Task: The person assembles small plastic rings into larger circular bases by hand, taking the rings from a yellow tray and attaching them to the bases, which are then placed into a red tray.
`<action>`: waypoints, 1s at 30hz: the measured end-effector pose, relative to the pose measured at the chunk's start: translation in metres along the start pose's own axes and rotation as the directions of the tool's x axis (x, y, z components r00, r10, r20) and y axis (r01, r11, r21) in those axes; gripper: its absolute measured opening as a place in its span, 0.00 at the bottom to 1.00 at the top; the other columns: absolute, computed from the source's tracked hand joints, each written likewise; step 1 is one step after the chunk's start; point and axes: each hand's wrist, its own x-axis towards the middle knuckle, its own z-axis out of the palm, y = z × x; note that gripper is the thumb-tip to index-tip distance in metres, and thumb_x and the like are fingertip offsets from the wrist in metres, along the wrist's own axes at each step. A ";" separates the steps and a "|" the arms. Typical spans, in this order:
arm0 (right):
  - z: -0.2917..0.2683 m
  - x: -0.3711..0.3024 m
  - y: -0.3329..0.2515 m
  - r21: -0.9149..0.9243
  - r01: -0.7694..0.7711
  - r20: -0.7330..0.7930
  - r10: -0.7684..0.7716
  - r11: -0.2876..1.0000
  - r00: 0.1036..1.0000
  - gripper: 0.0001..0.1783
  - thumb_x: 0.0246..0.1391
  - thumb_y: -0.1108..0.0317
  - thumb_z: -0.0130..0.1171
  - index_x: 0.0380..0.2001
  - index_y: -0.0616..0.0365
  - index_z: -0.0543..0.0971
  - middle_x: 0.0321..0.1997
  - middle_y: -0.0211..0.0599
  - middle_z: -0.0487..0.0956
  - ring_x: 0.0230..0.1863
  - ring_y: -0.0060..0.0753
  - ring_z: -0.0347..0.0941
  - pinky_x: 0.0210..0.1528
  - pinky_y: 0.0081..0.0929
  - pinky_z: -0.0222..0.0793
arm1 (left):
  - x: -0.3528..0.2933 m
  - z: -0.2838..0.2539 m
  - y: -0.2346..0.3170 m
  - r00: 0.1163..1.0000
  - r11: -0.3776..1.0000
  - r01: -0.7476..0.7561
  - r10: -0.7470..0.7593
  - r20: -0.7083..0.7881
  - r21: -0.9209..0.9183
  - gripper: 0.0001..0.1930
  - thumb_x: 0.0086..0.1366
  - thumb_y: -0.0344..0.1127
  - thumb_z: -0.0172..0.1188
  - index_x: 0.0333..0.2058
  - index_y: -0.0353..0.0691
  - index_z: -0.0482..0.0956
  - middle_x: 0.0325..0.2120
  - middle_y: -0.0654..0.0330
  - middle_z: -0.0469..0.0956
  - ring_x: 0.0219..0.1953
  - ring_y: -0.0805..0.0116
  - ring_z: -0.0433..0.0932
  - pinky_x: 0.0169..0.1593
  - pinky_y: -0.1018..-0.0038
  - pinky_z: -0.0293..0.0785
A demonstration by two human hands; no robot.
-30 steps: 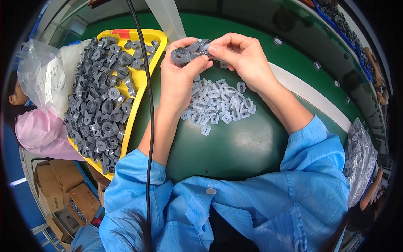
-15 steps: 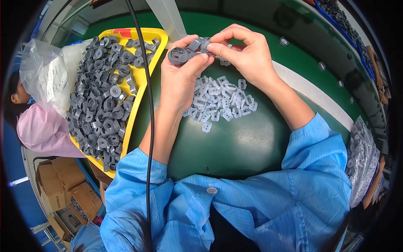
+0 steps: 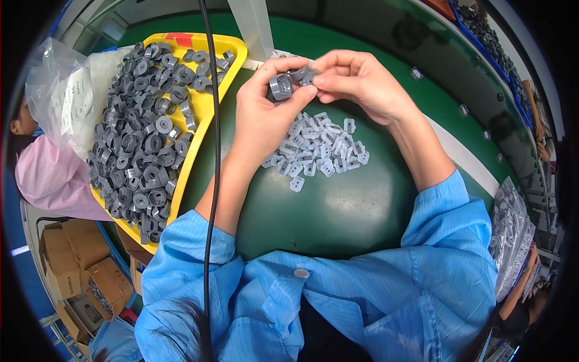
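Dark grey round plastic parts [image 3: 280, 87] sit in my left hand [image 3: 256, 114], its thumb and fingers closed around them; one shows its hollow, ring-like side. My right hand [image 3: 365, 84] meets it above the table, thumb and forefinger pinched at the far end of the grey pieces. Whether a small clear piece is also between those fingertips is hidden. Just below both hands lies a loose pile of small translucent white plastic pieces [image 3: 319, 145], each with holes.
A yellow tray [image 3: 196, 158] heaped with grey parts stands at the left. A black cable [image 3: 216, 133] hangs across the view beside my left forearm. Plastic bags [image 3: 75, 99] and a person in a pink sleeve [image 3: 57, 178] are farther left. A clear bag [image 3: 511, 241] lies at right.
Both hands have come slightly nearer and turned; the grey parts are tilted differently, and the right fingers have closed in on them. The view has shifted a little.
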 end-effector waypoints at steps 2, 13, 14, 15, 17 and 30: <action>-0.007 0.000 -0.006 -0.074 -0.090 0.060 0.094 0.993 0.994 0.09 0.50 0.72 0.63 0.35 0.64 0.78 0.30 0.37 0.81 0.29 0.20 0.77 0.34 0.15 0.75 | 0.002 -0.002 0.002 0.999 0.999 0.021 -0.022 0.033 0.032 0.15 0.55 0.22 0.64 0.43 0.33 0.76 0.34 0.62 0.77 0.35 0.78 0.75 0.40 0.81 0.73; 0.002 -0.012 -0.022 -0.596 0.174 0.116 -0.131 0.784 0.985 0.08 0.41 0.74 0.61 0.27 0.65 0.75 0.23 0.36 0.78 0.26 0.23 0.74 0.31 0.22 0.70 | 0.002 0.000 0.011 0.993 0.995 0.071 -0.077 0.086 0.067 0.11 0.54 0.23 0.64 0.38 0.33 0.80 0.34 0.61 0.80 0.33 0.75 0.78 0.38 0.79 0.75; 0.002 -0.013 -0.023 -0.635 0.165 0.113 -0.121 0.755 0.986 0.08 0.41 0.74 0.61 0.27 0.65 0.75 0.22 0.37 0.78 0.26 0.25 0.75 0.31 0.23 0.70 | 0.001 0.001 0.014 0.993 0.995 0.077 -0.083 0.088 0.069 0.11 0.54 0.23 0.64 0.38 0.33 0.80 0.34 0.61 0.80 0.33 0.75 0.78 0.38 0.79 0.75; 0.006 -0.015 -0.022 -0.661 0.197 0.100 -0.176 0.724 0.979 0.09 0.42 0.74 0.61 0.28 0.66 0.75 0.22 0.39 0.77 0.26 0.28 0.75 0.32 0.23 0.71 | 0.000 0.002 0.018 0.996 0.987 0.032 -0.044 0.076 0.158 0.11 0.53 0.23 0.64 0.38 0.34 0.80 0.34 0.60 0.80 0.34 0.75 0.78 0.39 0.79 0.75; 0.012 -0.016 -0.021 -0.665 0.250 0.084 -0.262 0.704 0.961 0.09 0.42 0.74 0.60 0.29 0.66 0.75 0.22 0.39 0.77 0.26 0.29 0.76 0.33 0.24 0.72 | 0.002 0.002 0.023 0.998 0.966 -0.025 0.010 0.058 0.256 0.12 0.53 0.23 0.65 0.38 0.34 0.80 0.34 0.60 0.80 0.35 0.75 0.78 0.40 0.79 0.74; -0.021 0.004 0.004 0.246 0.030 0.018 -0.036 0.969 0.999 0.09 0.46 0.76 0.57 0.33 0.60 0.73 0.29 0.29 0.74 0.29 0.17 0.67 0.31 0.15 0.63 | 0.005 -0.010 0.003 0.992 0.995 0.099 -0.098 -0.073 0.014 0.07 0.61 0.32 0.61 0.32 0.34 0.79 0.28 0.64 0.77 0.24 0.80 0.73 0.29 0.84 0.68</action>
